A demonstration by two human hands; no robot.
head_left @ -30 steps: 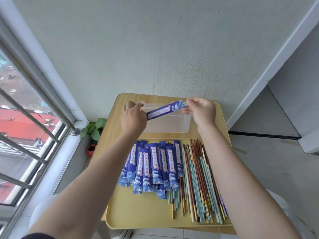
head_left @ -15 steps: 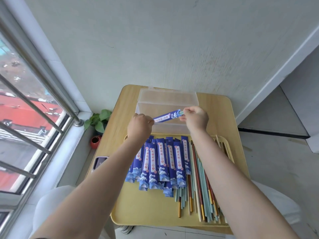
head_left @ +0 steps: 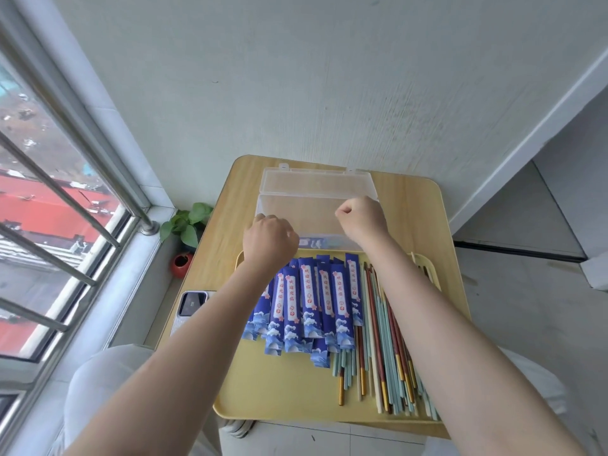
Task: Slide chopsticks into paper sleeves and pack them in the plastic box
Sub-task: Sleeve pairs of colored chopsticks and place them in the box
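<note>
1. Landmark: a clear plastic box [head_left: 296, 209] stands at the far end of the wooden desk [head_left: 411, 218], against the wall, with its hinged lid [head_left: 316, 182] folded open behind it.
2. Inside the box, along its near wall, lies a sleeved pair of chopsticks [head_left: 316, 242]; only a blue and white strip of it shows between the two hands.
3. Left hand [head_left: 269, 240]: held over the near left corner of the box, back of the hand towards the camera, fingers curled under. Whether this grip holds the sleeved pair or nothing cannot be told.
4. Right hand [head_left: 363, 218]: held over the near right part of the box, fingers curled into a fist. Nothing is seen in this grip, but its underside is hidden, so its state cannot be told.
5. Just in front of the box sits a yellow tray [head_left: 279, 390], its far rim close to the near wall of the box.
6. On the tray, nearest the box and to the left, lies a fanned pile of empty blue paper sleeves [head_left: 309, 301] with printed red characters.
7. To the right of the sleeves lies a bundle of loose chopsticks [head_left: 381, 350] in teal, red-brown and cream, some with gold tips, partly under the right forearm.
8. Left of the tray, on the desk edge, rests a phone [head_left: 190, 304].
9. Beyond the left side of the desk, below the level of the box, stands a small plant in a red pot [head_left: 181, 263] by the window [head_left: 49, 209].
</note>
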